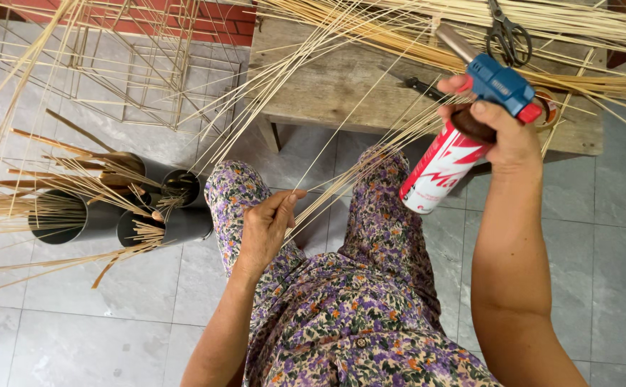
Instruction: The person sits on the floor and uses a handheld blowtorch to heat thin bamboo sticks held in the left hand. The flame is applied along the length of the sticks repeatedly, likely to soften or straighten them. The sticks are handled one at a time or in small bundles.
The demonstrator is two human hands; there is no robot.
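Over the flowered lap, the left hand (266,229) pinches a thin bamboo strip (327,188) between thumb and fingertips, its grip pressed together on the near end so the strip runs up and away toward the bench (327,86). The right hand (503,136) is wrapped tight around the top of a red and white gas can (442,170) fitted with a blue torch head (499,82), its metal nozzle (455,41) tilted up toward the bundle of strips (427,32) lying across the bench, likely so heat would reach them there. Scissors (508,36) rest on the strips at the far edge, and a dark-handled tool (417,84) lies partly under them.

To the left, grey tubes (105,218) on the tiled floor (98,322) hold more sticks, keeping them sorted and close. A wire frame (148,64) stands behind.

No flame can be made out at the nozzle. The trigger finger is hidden behind the torch head, and the strips run out of view at the top.
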